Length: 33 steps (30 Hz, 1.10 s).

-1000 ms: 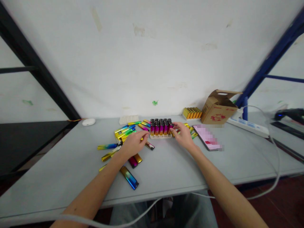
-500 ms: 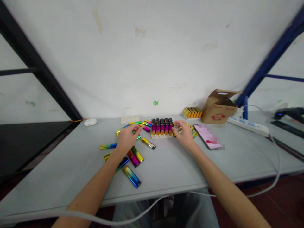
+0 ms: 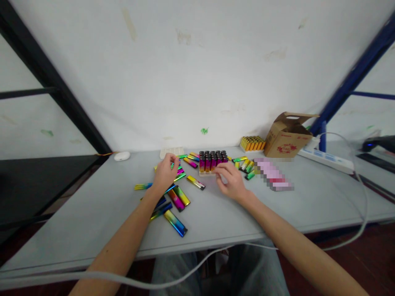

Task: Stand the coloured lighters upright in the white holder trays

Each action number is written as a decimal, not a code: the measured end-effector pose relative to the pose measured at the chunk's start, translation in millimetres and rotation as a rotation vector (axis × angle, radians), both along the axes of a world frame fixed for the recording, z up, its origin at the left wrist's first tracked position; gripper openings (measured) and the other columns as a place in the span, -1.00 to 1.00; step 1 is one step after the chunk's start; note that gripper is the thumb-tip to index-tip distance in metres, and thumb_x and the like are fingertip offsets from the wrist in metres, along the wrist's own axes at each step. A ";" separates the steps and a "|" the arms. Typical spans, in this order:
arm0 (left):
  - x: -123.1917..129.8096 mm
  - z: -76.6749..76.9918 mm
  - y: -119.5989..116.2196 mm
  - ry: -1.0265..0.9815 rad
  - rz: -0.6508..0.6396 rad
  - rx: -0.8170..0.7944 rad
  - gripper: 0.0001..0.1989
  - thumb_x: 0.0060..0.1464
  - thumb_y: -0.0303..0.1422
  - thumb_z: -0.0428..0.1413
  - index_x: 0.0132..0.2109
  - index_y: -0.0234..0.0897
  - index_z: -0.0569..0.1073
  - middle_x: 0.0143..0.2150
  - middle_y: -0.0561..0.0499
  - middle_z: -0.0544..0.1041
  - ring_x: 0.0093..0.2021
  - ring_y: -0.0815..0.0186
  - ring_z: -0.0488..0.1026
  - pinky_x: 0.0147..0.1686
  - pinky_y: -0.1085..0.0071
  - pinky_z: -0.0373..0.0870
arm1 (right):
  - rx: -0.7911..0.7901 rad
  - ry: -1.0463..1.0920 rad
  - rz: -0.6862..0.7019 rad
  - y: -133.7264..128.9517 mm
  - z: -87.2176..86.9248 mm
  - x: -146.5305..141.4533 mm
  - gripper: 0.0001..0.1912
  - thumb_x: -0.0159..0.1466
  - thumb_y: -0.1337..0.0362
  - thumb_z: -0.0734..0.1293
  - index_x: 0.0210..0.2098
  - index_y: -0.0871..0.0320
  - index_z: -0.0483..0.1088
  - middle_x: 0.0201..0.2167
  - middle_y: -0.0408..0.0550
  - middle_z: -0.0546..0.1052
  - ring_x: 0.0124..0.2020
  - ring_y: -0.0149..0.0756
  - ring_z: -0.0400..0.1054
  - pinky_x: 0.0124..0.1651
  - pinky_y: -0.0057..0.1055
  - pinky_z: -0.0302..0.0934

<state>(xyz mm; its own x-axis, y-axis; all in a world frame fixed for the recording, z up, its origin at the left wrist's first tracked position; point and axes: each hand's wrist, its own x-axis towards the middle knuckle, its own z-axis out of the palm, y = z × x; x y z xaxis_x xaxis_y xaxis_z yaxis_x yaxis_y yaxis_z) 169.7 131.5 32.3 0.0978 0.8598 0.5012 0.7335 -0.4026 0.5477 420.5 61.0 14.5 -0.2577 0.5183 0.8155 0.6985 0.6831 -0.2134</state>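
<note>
Purple-and-yellow lighters with black tops (image 3: pixel 211 161) stand upright in rows in a small white rack (image 3: pixel 206 174). My right hand (image 3: pixel 231 181) is at the rack's front right corner, fingers bent, with a gap between thumb and forefinger and nothing visible between them. On the left, my left hand (image 3: pixel 165 172) hovers over a loose pile of shiny coloured lighters, thumb and fingertips pinched together; whatever is in the pinch cannot be made out. Near it lie a yellow-and-silver lighter (image 3: pixel 196 182), a magenta one (image 3: pixel 176 200) and a blue-and-gold one (image 3: pixel 175 223).
Behind my left hand lies a white slotted tray (image 3: pixel 171 152). More lighters (image 3: pixel 247 165) are right of the rack, beside a phone (image 3: pixel 274 174). Farther back stand a block of yellow-orange lighters (image 3: pixel 253 143), an open cardboard box (image 3: pixel 285 137) and a power strip (image 3: pixel 328 160). A white case (image 3: pixel 122 156) sits left.
My right hand has moved left and toward me, from the rack's right side to its front corner, uncovering lighters there. My left hand has shifted slightly upward. The view has shifted a little.
</note>
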 end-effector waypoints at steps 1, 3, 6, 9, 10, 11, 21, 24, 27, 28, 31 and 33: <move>-1.0 -1.2 1.9 -0.015 0.005 0.008 -0.78 0.21 -0.17 -0.09 -0.24 -0.21 0.31 -0.31 -0.06 0.56 -0.24 0.19 0.51 -0.17 0.30 0.38 | 0.028 -0.053 0.075 -3.4 -0.1 -9.9 -0.81 0.20 0.39 0.22 -0.24 0.11 0.42 -0.23 0.03 0.48 -0.21 -0.22 0.37 -0.15 -0.24 0.28; -3.1 -2.7 5.2 -0.038 0.020 0.028 -0.77 0.19 -0.16 -0.07 -0.26 -0.21 0.32 -0.32 -0.05 0.56 -0.26 0.20 0.51 -0.19 0.31 0.39 | 0.021 -0.142 0.225 -10.3 1.1 -32.1 -0.83 0.22 0.35 0.22 -0.23 0.14 0.41 -0.23 0.03 0.50 -0.22 -0.23 0.36 -0.17 -0.26 0.28; -5.9 -2.5 8.2 -0.045 0.049 0.053 -0.77 0.15 -0.16 -0.05 -0.29 -0.22 0.34 -0.35 -0.03 0.54 -0.29 0.21 0.50 -0.21 0.33 0.39 | -0.032 -0.224 0.443 -20.4 3.8 -66.1 -0.81 0.26 0.24 0.22 -0.18 0.16 0.39 -0.21 0.04 0.51 -0.19 -0.26 0.35 -0.12 -0.28 0.27; -7.9 -1.2 8.7 -0.053 0.072 0.067 -0.76 0.14 -0.16 -0.04 -0.33 -0.22 0.33 -0.38 -0.02 0.53 -0.32 0.22 0.49 -0.24 0.34 0.38 | -0.081 -0.330 0.626 -28.2 2.7 -90.1 -0.64 0.26 0.06 0.24 -0.09 0.17 0.38 -0.09 0.05 0.49 -0.05 -0.24 0.33 0.02 -0.27 0.23; -8.4 -1.0 8.6 -0.058 0.076 0.070 -0.76 0.14 -0.16 -0.05 -0.34 -0.22 0.33 -0.39 -0.02 0.52 -0.33 0.23 0.48 -0.25 0.35 0.38 | -0.100 -0.357 0.654 -29.5 1.5 -94.0 -0.59 0.25 0.00 0.24 -0.08 0.17 0.39 -0.05 0.05 0.47 -0.02 -0.23 0.32 0.04 -0.27 0.21; -8.8 -0.8 8.5 -0.061 0.081 0.073 -0.76 0.13 -0.16 -0.05 -0.35 -0.22 0.33 -0.41 -0.01 0.51 -0.34 0.23 0.48 -0.26 0.35 0.37 | -0.115 -0.371 0.667 -30.0 0.1 -95.7 -0.58 0.23 -0.02 0.25 -0.09 0.16 0.40 -0.02 0.06 0.46 0.01 -0.22 0.31 0.06 -0.26 0.20; -8.6 6.0 3.5 -0.093 0.078 0.070 -0.76 0.11 -0.18 -0.02 -0.40 -0.23 0.35 -0.47 0.04 0.48 -0.40 0.28 0.44 -0.29 0.40 0.35 | -0.263 -0.261 0.439 -17.2 2.8 -69.9 -0.71 0.13 0.39 0.30 -0.14 0.13 0.49 0.03 0.06 0.41 0.07 -0.16 0.25 0.12 -0.17 0.16; -9.3 5.7 3.7 -0.143 0.072 0.070 -0.78 0.12 -0.19 -0.01 -0.36 -0.24 0.37 -0.43 0.02 0.50 -0.37 0.27 0.47 -0.28 0.39 0.37 | -0.288 -0.265 0.441 -18.5 5.4 -71.0 -0.64 0.21 0.38 0.26 -0.01 0.11 0.44 0.01 0.05 0.43 0.06 -0.19 0.26 0.11 -0.18 0.17; -9.6 1.9 5.8 -0.181 0.057 0.069 -0.80 0.12 -0.21 -0.01 -0.30 -0.25 0.37 -0.38 -0.01 0.53 -0.35 0.26 0.48 -0.26 0.37 0.39 | -0.278 -0.321 0.500 -19.5 7.9 -72.2 -0.63 0.27 0.34 0.24 0.07 0.08 0.41 0.05 0.02 0.42 0.11 -0.22 0.23 0.18 -0.19 0.12; -9.4 0.1 6.7 -0.177 0.051 0.069 -0.81 0.12 -0.22 -0.01 -0.29 -0.25 0.37 -0.37 -0.01 0.53 -0.34 0.26 0.49 -0.25 0.36 0.40 | -0.274 -0.330 0.506 -19.3 8.5 -72.2 -0.63 0.27 0.33 0.24 0.06 0.08 0.41 0.06 0.02 0.42 0.12 -0.22 0.22 0.19 -0.19 0.10; -8.3 -5.2 9.3 -0.129 0.017 0.077 -0.82 0.12 -0.24 -0.01 -0.30 -0.24 0.38 -0.37 -0.01 0.53 -0.33 0.25 0.49 -0.24 0.34 0.41 | -0.287 -0.318 0.477 -17.7 8.7 -71.2 -0.68 0.25 0.36 0.26 -0.03 0.08 0.48 -0.02 0.00 0.48 0.06 -0.23 0.26 0.15 -0.21 0.15; -7.7 -7.5 10.4 -0.095 -0.014 0.084 -0.82 0.12 -0.25 -0.01 -0.32 -0.24 0.39 -0.38 0.00 0.53 -0.33 0.25 0.49 -0.23 0.34 0.41 | -0.299 -0.287 0.432 -16.2 7.9 -70.1 -0.74 0.24 0.38 0.26 -0.14 0.09 0.52 -0.12 -0.01 0.51 0.00 -0.23 0.29 0.08 -0.23 0.20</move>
<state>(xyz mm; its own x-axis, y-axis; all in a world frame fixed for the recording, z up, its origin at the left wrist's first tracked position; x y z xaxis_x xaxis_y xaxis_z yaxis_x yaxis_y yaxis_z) 162.0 141.9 24.8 0.0578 0.8135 0.5787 0.6739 -0.4595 0.5786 350.5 44.7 22.4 -0.6846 0.5137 0.5171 0.4287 0.8575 -0.2844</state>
